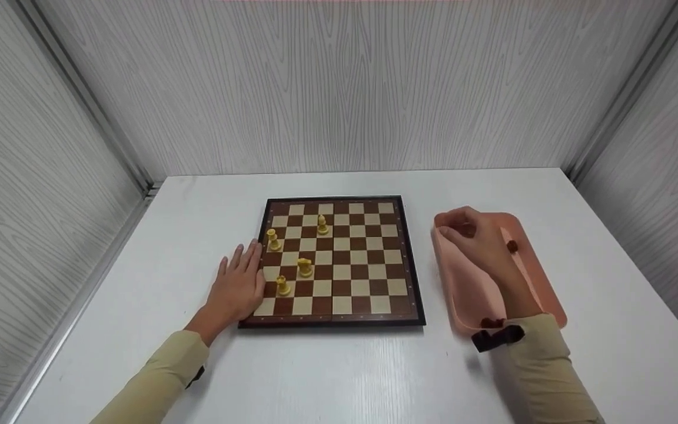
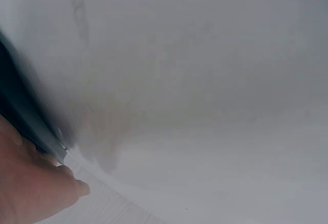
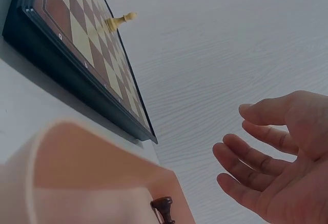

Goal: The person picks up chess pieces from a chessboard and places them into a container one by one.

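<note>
My left hand [image 1: 237,287] lies along the left edge of the chessboard [image 1: 368,288], its fingers fairly straight. In the left wrist view that hand [image 2: 36,188] is beside the board's dark side [image 2: 23,98]. Yellow chess pieces stand on the left half of the board, among them a knight [image 1: 305,267] and a slimmer piece [image 1: 322,225] farther back. Over the far left part of a pink tray [image 1: 542,282] is my right hand [image 1: 480,244]. The right wrist view shows this hand [image 3: 282,167] with fingers loosely bent, thumb apart from them and nothing between. A dark chess piece [image 3: 164,208] shows inside the tray.
Other dark pieces lie in the tray, one by its right wall [image 1: 512,246] and one at the near end [image 1: 492,323], partly covered by the wrist strap [image 1: 498,338]. The white table [image 1: 345,371] is bounded by a wood-grain back wall [image 1: 345,88] and side walls.
</note>
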`<state>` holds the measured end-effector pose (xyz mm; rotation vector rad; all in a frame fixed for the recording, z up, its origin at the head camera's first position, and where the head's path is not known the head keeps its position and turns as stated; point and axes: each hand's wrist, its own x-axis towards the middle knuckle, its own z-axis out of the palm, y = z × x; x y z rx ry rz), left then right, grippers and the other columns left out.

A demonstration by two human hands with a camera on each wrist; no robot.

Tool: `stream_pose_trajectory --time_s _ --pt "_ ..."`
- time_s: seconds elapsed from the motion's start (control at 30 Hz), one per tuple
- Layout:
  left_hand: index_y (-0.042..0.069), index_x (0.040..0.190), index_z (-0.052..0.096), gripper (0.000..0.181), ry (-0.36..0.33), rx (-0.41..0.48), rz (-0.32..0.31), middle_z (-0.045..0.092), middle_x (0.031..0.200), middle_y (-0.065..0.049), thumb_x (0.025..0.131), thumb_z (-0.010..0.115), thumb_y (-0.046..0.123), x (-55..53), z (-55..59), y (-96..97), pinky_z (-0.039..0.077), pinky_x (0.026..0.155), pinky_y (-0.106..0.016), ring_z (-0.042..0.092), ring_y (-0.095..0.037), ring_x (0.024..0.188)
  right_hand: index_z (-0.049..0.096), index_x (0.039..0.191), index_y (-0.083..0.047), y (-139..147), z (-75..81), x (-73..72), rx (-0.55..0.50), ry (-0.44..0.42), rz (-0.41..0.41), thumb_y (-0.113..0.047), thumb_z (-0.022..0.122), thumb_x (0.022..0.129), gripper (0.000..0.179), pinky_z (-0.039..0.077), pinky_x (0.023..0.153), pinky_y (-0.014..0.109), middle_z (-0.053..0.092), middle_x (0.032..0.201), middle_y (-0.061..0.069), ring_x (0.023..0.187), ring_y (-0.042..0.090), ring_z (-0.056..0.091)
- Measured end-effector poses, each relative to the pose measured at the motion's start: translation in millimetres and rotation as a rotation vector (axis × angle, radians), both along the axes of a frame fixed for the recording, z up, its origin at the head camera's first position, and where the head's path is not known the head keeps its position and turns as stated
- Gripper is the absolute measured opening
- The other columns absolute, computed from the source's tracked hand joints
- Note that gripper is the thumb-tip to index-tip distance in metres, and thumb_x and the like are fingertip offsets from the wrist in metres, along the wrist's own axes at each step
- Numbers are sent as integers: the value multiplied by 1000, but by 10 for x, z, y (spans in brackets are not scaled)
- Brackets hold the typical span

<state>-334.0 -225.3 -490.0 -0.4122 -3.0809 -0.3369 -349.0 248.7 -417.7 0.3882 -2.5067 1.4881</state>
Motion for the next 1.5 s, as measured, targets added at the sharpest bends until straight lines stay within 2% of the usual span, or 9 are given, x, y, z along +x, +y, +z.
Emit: stream_pose_trajectory --time_s 0.17,0.37,0.6,0.9,1.03,1.37,1.5 --pt "-1 163 15 60 -12 4 14 14 170 -17 110 25 26 29 -12 -2 9 122 -62 10 -42 155 66 121 3 -163 -31 -40 10 19 9 -11 69 99 26 52 89 30 70 114 18 103 27 66" --pt "-3 162 17 60 9 -11 4 17 169 -18 110 27 25 29 13 16 12 122 -62 13 -42 155 65 123 2 -303 -55 -81 8 7 1 -8 69 98 26 54 89 38 69 116 19 104 30 67" --pt "-2 163 14 61 -5 -25 6 14 170 -17 110 25 26 10 19 12 10 122 -62 11 -41 155 64 123 4 -483 -28 -138 -22 11 26 -6 69 98 28 52 97 50 67 117 20 109 33 66" --pt "0 163 14 61 -11 9 10 14 171 -15 110 25 27 -11 -9 5 9 122 -61 11 -40 156 64 124 4 -640 -61 -186 -46 22 65 -5 70 97 29 51 100 52 66 119 24 112 36 65" --pt "-1 163 13 60 -14 -8 5 13 171 -16 111 24 27 -4 -2 4 9 122 -62 10 -40 156 64 125 4 -702 -76 -203 -39 27 79 -7 69 98 30 52 100 49 66 119 23 114 34 65" --pt "-3 162 16 60 4 -38 -3 16 170 -18 111 27 25 10 26 10 12 122 -63 12 -42 155 64 126 3 -893 -82 -222 -35 33 121 -10 71 97 32 50 99 58 66 119 19 112 33 64" --pt "-3 162 15 60 6 -36 -5 16 169 -18 111 27 25 11 22 13 12 122 -63 12 -42 155 64 127 3 -995 -50 -238 -16 39 131 -12 70 98 33 51 98 55 67 119 18 111 31 65"
